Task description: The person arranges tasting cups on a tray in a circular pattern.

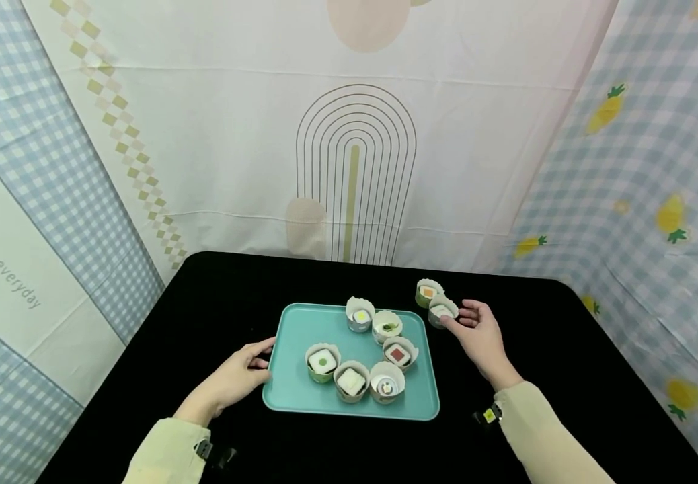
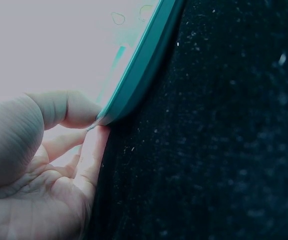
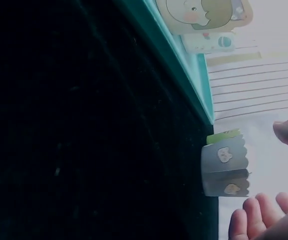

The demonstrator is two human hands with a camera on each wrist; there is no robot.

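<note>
A turquoise tray (image 1: 288,400) lies on the black table, and my left hand (image 1: 240,376) pinches its left edge between thumb and fingers. The left wrist view shows the thumb on the tray's rim (image 2: 146,65) with fingers beneath. Just right of the tray's far corner, my right hand (image 1: 483,341) is beside a grey paper baking cup (image 1: 438,320) with a whitish block inside. In the right wrist view its fingers are spread, apart from the grey cup (image 3: 226,167). Touching or close behind stands a green cup (image 1: 424,299) holding a white-and-orange block.
Several more paper cups with small blocks stand on the tray, among them a green-dotted one (image 1: 322,361), a red-centred one (image 1: 398,354) and a yellow-centred one (image 1: 360,316). A patterned white curtain (image 1: 228,148) hangs behind the table, checked cloth (image 1: 603,222) at the right.
</note>
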